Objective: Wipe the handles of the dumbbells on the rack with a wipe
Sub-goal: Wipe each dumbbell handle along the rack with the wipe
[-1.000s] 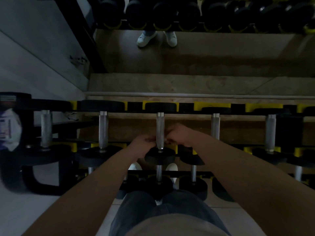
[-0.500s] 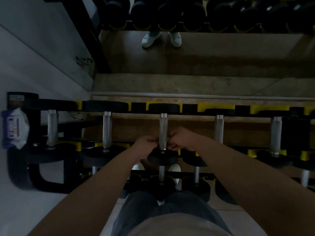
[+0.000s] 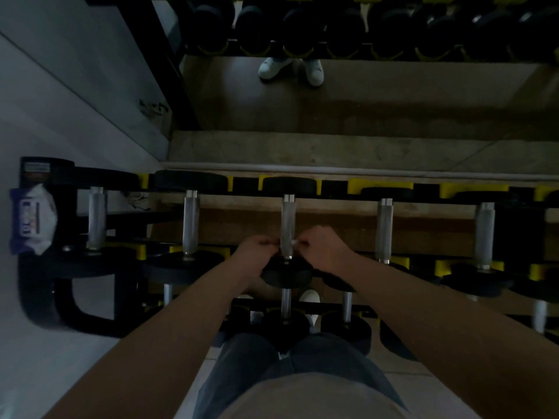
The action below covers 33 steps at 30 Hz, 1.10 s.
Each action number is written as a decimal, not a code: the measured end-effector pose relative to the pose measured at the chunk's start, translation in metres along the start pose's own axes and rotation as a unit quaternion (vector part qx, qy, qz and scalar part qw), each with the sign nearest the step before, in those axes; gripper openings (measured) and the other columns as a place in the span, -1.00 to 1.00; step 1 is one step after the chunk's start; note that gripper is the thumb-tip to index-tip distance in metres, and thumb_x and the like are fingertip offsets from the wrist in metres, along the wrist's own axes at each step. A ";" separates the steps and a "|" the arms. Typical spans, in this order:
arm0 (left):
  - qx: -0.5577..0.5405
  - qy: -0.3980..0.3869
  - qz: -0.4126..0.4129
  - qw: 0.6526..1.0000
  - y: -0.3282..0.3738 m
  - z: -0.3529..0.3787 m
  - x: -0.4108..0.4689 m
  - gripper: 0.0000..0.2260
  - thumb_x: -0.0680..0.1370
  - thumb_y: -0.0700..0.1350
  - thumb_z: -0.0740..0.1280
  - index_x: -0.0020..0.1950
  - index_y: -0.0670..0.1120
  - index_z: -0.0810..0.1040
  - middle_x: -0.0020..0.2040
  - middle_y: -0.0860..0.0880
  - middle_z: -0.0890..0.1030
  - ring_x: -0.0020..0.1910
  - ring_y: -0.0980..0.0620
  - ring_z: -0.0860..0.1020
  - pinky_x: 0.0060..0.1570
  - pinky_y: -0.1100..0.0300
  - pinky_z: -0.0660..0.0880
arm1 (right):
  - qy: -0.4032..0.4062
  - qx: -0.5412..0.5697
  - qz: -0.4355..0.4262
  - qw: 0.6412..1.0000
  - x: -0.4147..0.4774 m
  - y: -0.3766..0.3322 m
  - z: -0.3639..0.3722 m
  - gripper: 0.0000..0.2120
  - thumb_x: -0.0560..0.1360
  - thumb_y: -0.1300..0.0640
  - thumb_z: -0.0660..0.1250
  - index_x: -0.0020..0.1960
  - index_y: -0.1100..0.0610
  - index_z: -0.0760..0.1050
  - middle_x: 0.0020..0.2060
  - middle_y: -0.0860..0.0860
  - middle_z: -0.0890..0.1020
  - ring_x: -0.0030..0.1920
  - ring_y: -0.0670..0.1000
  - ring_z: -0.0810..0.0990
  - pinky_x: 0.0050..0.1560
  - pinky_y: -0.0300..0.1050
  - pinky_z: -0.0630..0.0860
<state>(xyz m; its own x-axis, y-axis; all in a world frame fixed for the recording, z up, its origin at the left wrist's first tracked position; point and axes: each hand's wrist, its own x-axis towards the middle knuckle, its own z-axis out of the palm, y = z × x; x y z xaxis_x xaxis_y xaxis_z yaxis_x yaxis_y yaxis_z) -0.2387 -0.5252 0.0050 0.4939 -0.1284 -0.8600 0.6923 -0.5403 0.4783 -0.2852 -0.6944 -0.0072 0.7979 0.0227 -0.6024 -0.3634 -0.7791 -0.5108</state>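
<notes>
**Position of the hands.** Both forearms reach forward to the middle dumbbell (image 3: pixel 286 272) on the top tier of the rack (image 3: pixel 334 189). The left hand (image 3: pixel 255 252) and right hand (image 3: pixel 322 249) meet at the near end of its handle (image 3: pixel 288 222), one on each side, just above the near black head.

**State of the hands.**
- Right hand: fingers curled, fingertips at the handle. They pinch a small white piece of the wipe (image 3: pixel 294 242), which touches the right side of the handle.
- Left hand: fingers curled against the left side of the handle. The picture is too dim to show whether they grip the wipe, the handle or both.

**Location of the wipe.** Only the white piece at the right fingertips shows. The rest is hidden by the hands.

**Rack.** The dumbbells lie front to back in yellow cradles, with metal handles and black heads. Two stand left of the middle one and two right of it, all untouched. A lower tier holds further dumbbells (image 3: pixel 348 328), partly hidden by the arms.

**Surroundings.** A wipe pack (image 3: pixel 31 220) lies on the left end of the rack. Behind the rack a mirror (image 3: pixel 393 101) shows white shoes (image 3: pixel 290 69) and a row of dark dumbbells. Jeans (image 3: pixel 257 358) fill the lower centre.
</notes>
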 end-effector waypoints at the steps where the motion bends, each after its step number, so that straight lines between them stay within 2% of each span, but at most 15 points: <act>1: -0.002 0.000 0.003 1.000 -0.002 0.000 0.001 -0.86 0.58 -0.21 0.37 0.12 -0.13 0.65 -0.02 -0.12 0.68 -0.04 -0.09 0.65 0.04 0.02 0.61 | 0.040 0.054 0.022 0.997 0.000 -0.001 -0.002 -0.74 0.65 -0.07 0.26 0.03 0.04 0.66 -0.14 0.01 0.67 -0.15 -0.03 0.65 -0.10 -0.14 0.60; 3: 0.009 -0.011 0.014 1.000 -0.002 -0.002 -0.001 -0.87 0.61 -0.22 0.33 0.12 -0.13 0.62 -0.01 -0.09 0.65 -0.03 -0.06 0.63 0.01 0.07 0.59 | 0.135 0.143 0.053 0.979 0.002 -0.006 -0.009 -0.81 0.61 -0.05 0.33 0.09 0.00 0.66 -0.12 -0.07 0.68 -0.15 -0.09 0.63 -0.10 -0.20 0.58; 6: 0.018 -0.032 0.025 0.999 0.001 -0.006 -0.008 -0.82 0.64 -0.21 0.28 0.21 -0.09 0.58 -0.05 -0.06 0.59 -0.17 0.07 0.56 -0.30 0.32 0.49 | 0.207 0.170 0.036 0.963 0.006 -0.017 -0.016 -0.87 0.57 -0.01 0.40 0.09 -0.01 0.62 -0.07 -0.12 0.63 -0.05 -0.12 0.59 -0.02 -0.22 0.52; 9: 0.041 -0.055 0.038 0.997 0.002 -0.012 -0.013 -0.82 0.65 -0.20 0.26 0.21 -0.10 0.57 -0.11 -0.07 0.58 -0.28 0.11 0.50 -0.48 0.41 0.40 | 0.162 0.111 0.005 0.980 -0.003 -0.028 -0.015 -0.88 0.57 0.03 0.40 0.08 0.01 0.63 -0.02 -0.06 0.66 -0.02 -0.10 0.60 0.01 -0.21 0.52; 12: 0.076 -0.091 0.045 0.992 0.002 -0.020 -0.017 -0.82 0.66 -0.21 0.22 0.19 -0.12 0.58 -0.04 -0.11 0.62 -0.26 0.07 0.51 -0.41 0.35 0.41 | 0.027 -0.035 -0.047 0.998 -0.018 -0.033 -0.001 -0.82 0.59 0.03 0.38 0.12 0.05 0.67 0.07 -0.01 0.68 0.07 -0.05 0.61 0.11 -0.20 0.49; 14: 0.100 -0.111 0.050 0.988 0.000 -0.026 -0.019 -0.77 0.66 -0.20 0.21 0.28 -0.13 0.57 0.03 -0.10 0.59 -0.24 0.09 0.48 -0.38 0.32 0.40 | 0.016 -0.059 -0.032 0.998 -0.021 -0.034 0.009 -0.82 0.60 -0.01 0.36 0.10 0.03 0.67 0.05 -0.02 0.68 0.06 -0.04 0.62 0.08 -0.18 0.50; 18: 0.097 -0.119 0.050 0.987 0.000 -0.036 -0.021 -0.77 0.67 -0.17 0.22 0.30 -0.08 0.54 -0.09 -0.02 0.53 -0.27 0.12 0.43 -0.52 0.38 0.33 | 0.182 0.045 0.028 0.982 -0.014 -0.049 0.005 -0.89 0.62 0.04 0.31 0.08 0.00 0.59 -0.08 -0.08 0.61 -0.07 -0.09 0.59 -0.05 -0.20 0.51; 21: 0.104 -0.131 0.042 0.985 -0.002 -0.044 -0.020 -0.74 0.67 -0.15 0.20 0.33 -0.04 0.53 -0.03 -0.01 0.54 -0.22 0.10 0.43 -0.39 0.31 0.34 | 0.278 0.115 0.087 0.950 -0.006 -0.062 -0.004 -0.86 0.63 0.12 0.28 0.13 0.01 0.58 -0.06 -0.06 0.59 -0.11 -0.12 0.54 -0.12 -0.23 0.46; 23: 0.102 -0.137 0.041 0.984 -0.002 -0.047 -0.020 -0.74 0.67 -0.16 0.22 0.33 -0.05 0.54 -0.03 -0.03 0.55 -0.24 0.10 0.43 -0.38 0.30 0.34 | 0.254 0.093 0.101 0.957 -0.006 -0.066 -0.005 -0.84 0.62 0.14 0.29 0.16 0.03 0.59 0.01 -0.01 0.62 -0.02 -0.04 0.59 -0.03 -0.15 0.53; 26: 0.077 -0.146 0.047 0.985 -0.003 -0.050 -0.016 -0.75 0.64 -0.23 0.26 0.29 -0.09 0.58 -0.15 -0.10 0.57 -0.45 0.14 0.40 -0.56 0.33 0.30 | 0.136 0.004 0.083 0.987 -0.019 -0.067 -0.001 -0.82 0.61 0.09 0.33 0.17 0.07 0.62 0.10 0.03 0.65 0.12 0.02 0.61 0.09 -0.14 0.51; 27: 0.072 -0.149 0.048 0.985 -0.003 -0.050 -0.016 -0.74 0.64 -0.27 0.24 0.27 -0.09 0.58 -0.13 -0.14 0.60 -0.49 0.14 0.38 -0.59 0.33 0.28 | 0.096 -0.031 0.074 0.992 -0.025 -0.066 0.003 -0.81 0.60 0.07 0.34 0.16 0.08 0.65 0.12 0.03 0.65 0.15 0.03 0.61 0.13 -0.14 0.49; 29: 0.070 -0.150 0.051 0.985 -0.001 -0.048 -0.015 -0.68 0.63 -0.31 0.14 0.26 -0.07 0.59 0.04 -0.19 0.65 -0.42 0.10 0.40 -0.50 0.30 0.33 | 0.063 -0.040 0.076 0.994 -0.033 -0.062 0.013 -0.80 0.60 0.06 0.35 0.15 0.08 0.68 0.15 0.03 0.66 0.18 0.04 0.59 0.20 -0.10 0.49; 30: 0.064 -0.148 0.052 0.986 -0.002 -0.046 -0.013 -0.65 0.63 -0.31 0.11 0.26 -0.05 0.59 0.09 -0.16 0.66 -0.33 0.07 0.45 -0.39 0.27 0.40 | 0.072 -0.017 0.086 0.994 -0.037 -0.061 0.016 -0.80 0.60 0.06 0.35 0.15 0.07 0.68 0.16 0.02 0.66 0.18 0.04 0.59 0.20 -0.10 0.50; 32: 0.050 -0.142 0.059 0.987 -0.001 -0.043 -0.016 -0.67 0.64 -0.25 0.14 0.23 0.00 0.62 0.10 -0.12 0.66 -0.15 0.00 0.54 -0.13 0.15 0.49 | 0.118 0.060 0.108 0.985 -0.041 -0.057 0.020 -0.81 0.58 0.04 0.38 0.15 0.06 0.66 0.10 -0.02 0.66 0.11 0.00 0.60 0.09 -0.12 0.52; 33: 0.049 -0.142 0.063 0.987 0.000 -0.040 -0.018 -0.71 0.64 -0.20 0.18 0.20 0.04 0.64 0.12 -0.12 0.67 -0.06 -0.07 0.59 -0.08 0.09 0.51 | 0.145 0.113 0.115 0.976 -0.043 -0.055 0.021 -0.81 0.57 0.02 0.40 0.14 0.04 0.64 0.02 -0.07 0.65 0.04 -0.04 0.59 -0.01 -0.16 0.50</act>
<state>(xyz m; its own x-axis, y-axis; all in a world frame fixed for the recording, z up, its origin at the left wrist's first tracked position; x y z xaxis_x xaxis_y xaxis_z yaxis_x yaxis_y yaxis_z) -0.2264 -0.4893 0.0275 0.3949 -0.4200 -0.8171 0.5747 -0.5810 0.5763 -0.3098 -0.6397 0.0336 0.7736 -0.3402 -0.5346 -0.6194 -0.5838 -0.5248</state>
